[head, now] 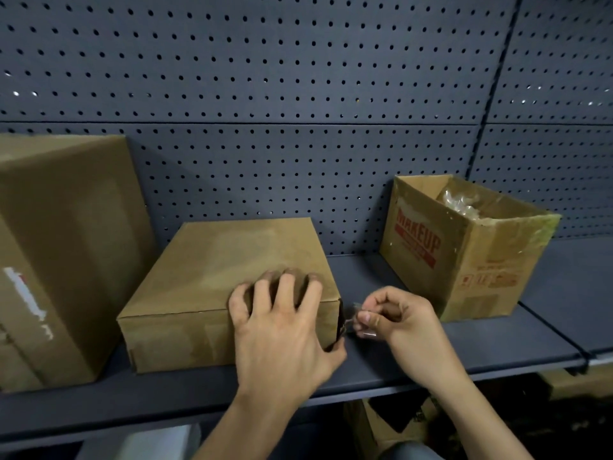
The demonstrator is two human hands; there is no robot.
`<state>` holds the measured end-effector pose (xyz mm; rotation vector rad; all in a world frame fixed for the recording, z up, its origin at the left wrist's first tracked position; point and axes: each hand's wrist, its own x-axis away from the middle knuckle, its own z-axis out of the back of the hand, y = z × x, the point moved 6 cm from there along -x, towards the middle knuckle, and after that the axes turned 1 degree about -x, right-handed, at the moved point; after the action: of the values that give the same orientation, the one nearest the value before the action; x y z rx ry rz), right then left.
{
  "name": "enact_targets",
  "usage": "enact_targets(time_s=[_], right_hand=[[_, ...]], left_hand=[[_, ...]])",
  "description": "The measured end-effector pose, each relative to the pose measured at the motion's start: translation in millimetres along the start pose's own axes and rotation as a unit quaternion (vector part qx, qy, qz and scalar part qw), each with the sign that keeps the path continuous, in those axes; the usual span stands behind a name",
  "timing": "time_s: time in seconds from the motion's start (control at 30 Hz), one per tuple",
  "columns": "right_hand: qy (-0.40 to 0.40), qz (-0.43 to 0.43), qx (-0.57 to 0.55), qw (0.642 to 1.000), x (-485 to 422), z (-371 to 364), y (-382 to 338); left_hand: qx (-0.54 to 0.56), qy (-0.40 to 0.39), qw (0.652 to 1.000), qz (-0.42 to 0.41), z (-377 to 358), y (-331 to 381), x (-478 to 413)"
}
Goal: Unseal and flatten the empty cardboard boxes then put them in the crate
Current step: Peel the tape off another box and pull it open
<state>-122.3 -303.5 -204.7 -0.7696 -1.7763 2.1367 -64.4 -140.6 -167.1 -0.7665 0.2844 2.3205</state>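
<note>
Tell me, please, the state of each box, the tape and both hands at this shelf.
flat box: closed, lying on the shelf, right end seam gaping slightly.
tape: clear, partly peeled from the flat box's right end.
left hand: grips the flat box's near right corner.
right hand: pinches the tape.
MAKEUP box: upright, top open, clear plastic inside.
tall box: upright, closed.

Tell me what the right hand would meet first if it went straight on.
Probably the taped end of the flat box, just left of the right hand pinching clear tape; depth unclear.
</note>
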Motion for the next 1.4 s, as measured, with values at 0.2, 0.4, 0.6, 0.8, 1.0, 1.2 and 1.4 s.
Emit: enact_targets(time_s=[0.2, 0.4, 0.6, 0.8, 1.0, 1.2, 1.4], right_hand=[[0.056, 0.038, 0.025, 0.997, -11, 9, -3], [-0.039, 0.070, 0.019, 0.997, -2, -3, -20], [-0.110, 0.095, 0.050, 0.988, 0, -17, -26], [-0.112, 0.132, 0.062, 0.983, 8, -13, -27], [-0.134, 0.206, 0.076, 0.966, 32, -15, -43], [-0.151, 0.169, 0.060, 0.972, 40, -22, -38], [-0.129, 0.120, -0.010, 0.984, 37, -26, -25]], left_hand=[[0.009, 0.010, 1.000, -0.009, 3, 0, 2], [0.040, 0.048, 0.996, -0.065, 8, -3, 13], [0.047, 0.049, 0.993, -0.093, 12, -7, 19], [0.081, 0.057, 0.989, -0.111, 19, -7, 25], [0.138, 0.098, 0.977, -0.127, 29, -17, 33], [0.176, 0.093, 0.971, -0.135, 33, -32, 38], [0.190, 0.081, 0.968, -0.144, 36, -42, 40]])
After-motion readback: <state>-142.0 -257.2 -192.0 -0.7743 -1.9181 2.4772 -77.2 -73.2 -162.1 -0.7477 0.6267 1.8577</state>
